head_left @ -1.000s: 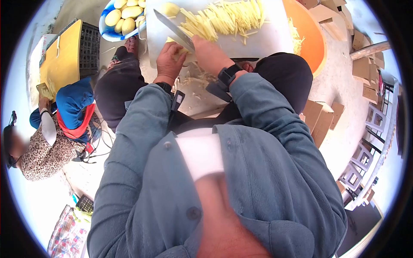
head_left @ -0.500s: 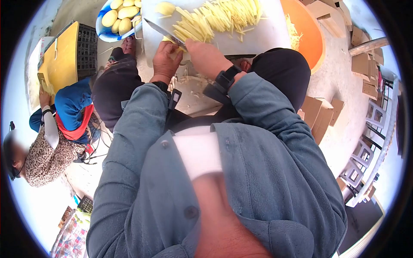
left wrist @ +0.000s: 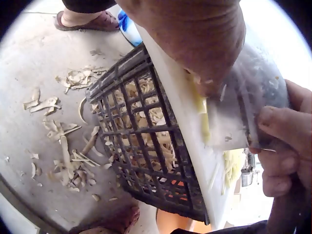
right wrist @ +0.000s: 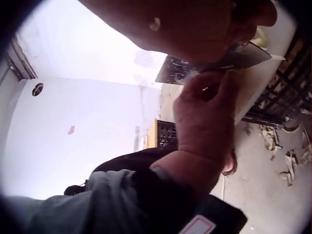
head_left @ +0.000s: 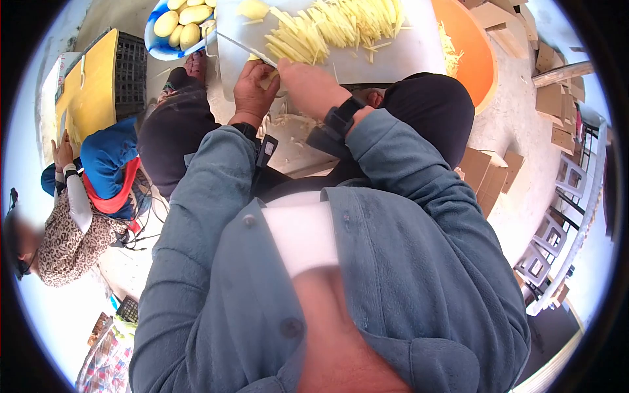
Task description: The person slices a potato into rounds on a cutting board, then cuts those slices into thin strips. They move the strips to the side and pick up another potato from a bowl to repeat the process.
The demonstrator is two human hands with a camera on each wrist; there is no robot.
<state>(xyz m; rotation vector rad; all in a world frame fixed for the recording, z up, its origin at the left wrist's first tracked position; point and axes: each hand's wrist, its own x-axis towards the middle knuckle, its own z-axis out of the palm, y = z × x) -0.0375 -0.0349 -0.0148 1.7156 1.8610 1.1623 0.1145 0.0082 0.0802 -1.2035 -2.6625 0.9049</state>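
Observation:
A broad-bladed kitchen knife is in my right hand, whose fingers curl round its handle end. From the head view its blade looks thin, seen nearly edge-on, and slants to the upper left past the left fingertips. My left hand holds a piece of peeled potato at the near edge of the white cutting board, its fingers bent right beside the blade and hiding most of the piece. Cut potato strips lie in a long heap farther along the board, with a pale potato at their left.
Under the board stands a black plastic crate holding peelings; more peelings litter the floor. A blue bowl of peeled potatoes is at left, an orange basin with strips at right. Another person works beside a yellow board.
Both hands have shifted slightly left in the head view. The knife blade has turned from showing its broad side to nearly edge-on, close by the left fingers. The other person's hand has moved.

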